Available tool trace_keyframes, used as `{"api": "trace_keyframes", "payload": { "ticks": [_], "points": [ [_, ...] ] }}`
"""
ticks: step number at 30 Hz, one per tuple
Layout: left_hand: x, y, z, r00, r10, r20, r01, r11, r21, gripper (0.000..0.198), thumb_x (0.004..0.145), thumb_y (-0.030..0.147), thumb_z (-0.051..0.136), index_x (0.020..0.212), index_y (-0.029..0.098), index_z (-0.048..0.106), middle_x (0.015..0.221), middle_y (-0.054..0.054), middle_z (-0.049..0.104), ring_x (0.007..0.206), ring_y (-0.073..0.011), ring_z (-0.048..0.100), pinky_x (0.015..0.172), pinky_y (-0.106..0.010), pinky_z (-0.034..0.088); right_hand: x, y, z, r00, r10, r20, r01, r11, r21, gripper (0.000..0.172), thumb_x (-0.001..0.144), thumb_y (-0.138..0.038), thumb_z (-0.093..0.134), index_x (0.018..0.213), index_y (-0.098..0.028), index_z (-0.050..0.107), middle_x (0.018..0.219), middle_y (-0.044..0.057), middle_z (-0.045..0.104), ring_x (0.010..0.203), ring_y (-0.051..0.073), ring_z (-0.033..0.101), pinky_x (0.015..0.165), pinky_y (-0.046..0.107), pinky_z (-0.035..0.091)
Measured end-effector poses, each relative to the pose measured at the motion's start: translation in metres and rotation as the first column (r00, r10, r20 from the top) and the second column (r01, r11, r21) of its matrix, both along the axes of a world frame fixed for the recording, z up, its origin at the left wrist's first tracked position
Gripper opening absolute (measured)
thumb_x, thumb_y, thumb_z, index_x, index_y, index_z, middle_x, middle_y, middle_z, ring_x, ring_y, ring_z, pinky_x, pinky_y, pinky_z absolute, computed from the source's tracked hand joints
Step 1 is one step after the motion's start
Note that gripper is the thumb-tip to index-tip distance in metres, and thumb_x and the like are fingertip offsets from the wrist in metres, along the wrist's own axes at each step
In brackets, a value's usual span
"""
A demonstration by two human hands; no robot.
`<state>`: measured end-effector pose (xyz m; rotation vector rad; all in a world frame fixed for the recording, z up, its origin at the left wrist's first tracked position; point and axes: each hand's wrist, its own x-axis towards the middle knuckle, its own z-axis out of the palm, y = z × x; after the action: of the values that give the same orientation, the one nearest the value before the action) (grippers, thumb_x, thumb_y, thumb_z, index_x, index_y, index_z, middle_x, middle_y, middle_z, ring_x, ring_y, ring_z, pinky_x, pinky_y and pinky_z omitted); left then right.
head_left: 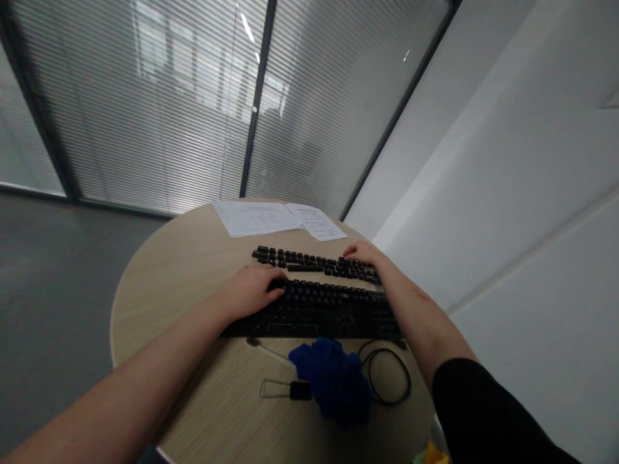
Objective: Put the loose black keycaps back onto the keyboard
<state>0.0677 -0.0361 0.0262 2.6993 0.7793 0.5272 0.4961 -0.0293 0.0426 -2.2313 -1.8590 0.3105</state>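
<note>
- My left hand [251,290] lies over the left end of the keyboard [329,309], fingers bent toward its far edge and thumb slightly apart; I cannot tell whether the fingertips grip anything
- My right hand [363,252] reaches past the keyboard to the right part of the loose keycaps [306,259], fingers bent downward among them; whether I pinch 1 of the caps, I cannot tell
- The keyboard lies flat on the round table [159,290], wide and black, with small raised shapes along its far half and faint pale outlines in the darker near half
- The keycaps, black too, sit just beyond it in uneven rows, mostly small and squarish, with gaps between them and 1 long bar-shaped key [304,268] among them
- On my side of the keyboard lies a crumpled, deep blue cloth [333,383], with a wire tool [300,390] at its left, its dark handle near the cloth, and a looped black cable [410,380] at its right
- Beyond the keycaps are 2 printed sheets [256,218]
</note>
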Motion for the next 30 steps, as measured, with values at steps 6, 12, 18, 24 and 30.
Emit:
{"api": "trace_keyframes", "payload": {
  "ticks": [6, 12, 18, 24, 30],
  "points": [
    [0.001, 0.002, -0.001, 1.0, -0.011, -0.001, 0.011, 1.0, -0.02, 0.036, 0.089, 0.036, 0.058, 0.119, 0.024, 0.071, 0.117, -0.01, 0.072, 0.111, -0.0302, 0.065, 0.1, -0.045, 0.048, -0.001, 0.004, -0.009, 0.996, 0.021, -0.085, -0.018, 0.999, 0.026, 0.01, 0.076, -0.016, 0.081, 0.086, -0.017, 0.08, 0.08, 0.002, 0.079, 0.073, 0.015, 0.071, 0.073, 0.024, 0.055],
    [0.002, 0.005, -0.002, 1.0, -0.009, 0.001, 0.009, 1.0, -0.014, 0.037, 0.088, 0.039, 0.057, 0.118, 0.023, 0.072, 0.115, -0.011, 0.074, 0.111, -0.0318, 0.066, 0.099, -0.047, 0.049, -0.023, -0.003, 0.009, 0.994, 0.02, -0.107, -0.001, 0.985, 0.175, 0.015, 0.084, -0.015, 0.072, 0.096, -0.015, 0.08, 0.092, 0.006, 0.08, 0.081, 0.015, 0.07, 0.08, 0.027, 0.054],
    [0.002, 0.01, -0.005, 1.0, -0.012, 0.015, 0.012, 1.0, -0.026, 0.041, 0.086, 0.041, 0.056, 0.119, 0.023, 0.071, 0.117, -0.011, 0.074, 0.109, -0.0321, 0.067, 0.099, -0.047, 0.049, -0.058, -0.094, 0.019, 0.983, 0.17, -0.064, -0.132, 0.912, 0.39, 0.021, 0.089, -0.03, 0.07, 0.106, -0.022, 0.08, 0.094, 0.004, 0.08, 0.08, 0.019, 0.07, 0.078, 0.032, 0.056],
    [0.002, 0.012, -0.002, 1.0, -0.017, -0.011, 0.017, 1.0, -0.013, 0.044, 0.086, 0.042, 0.054, 0.122, 0.022, 0.071, 0.121, -0.011, 0.073, 0.114, -0.031, 0.066, 0.103, -0.046, 0.048, -0.085, -0.181, -0.018, 0.96, 0.279, -0.04, -0.222, 0.837, 0.5, 0.016, 0.092, -0.031, 0.068, 0.103, -0.027, 0.08, 0.103, 0.005, 0.08, 0.096, 0.022, 0.074, 0.088, 0.036, 0.057],
    [0.0, 0.017, -0.002, 1.0, -0.003, 0.01, 0.003, 1.0, -0.018, 0.048, 0.085, 0.046, 0.052, 0.121, 0.02, 0.071, 0.124, -0.011, 0.073, 0.118, -0.0306, 0.066, 0.106, -0.044, 0.048, -0.09, -0.179, -0.035, 0.955, 0.296, 0.017, -0.262, 0.816, 0.516, 0.015, 0.093, -0.026, 0.069, 0.103, -0.026, 0.08, 0.104, 0.005, 0.08, 0.098, 0.022, 0.074, 0.091, 0.037, 0.058]
  ]
}}
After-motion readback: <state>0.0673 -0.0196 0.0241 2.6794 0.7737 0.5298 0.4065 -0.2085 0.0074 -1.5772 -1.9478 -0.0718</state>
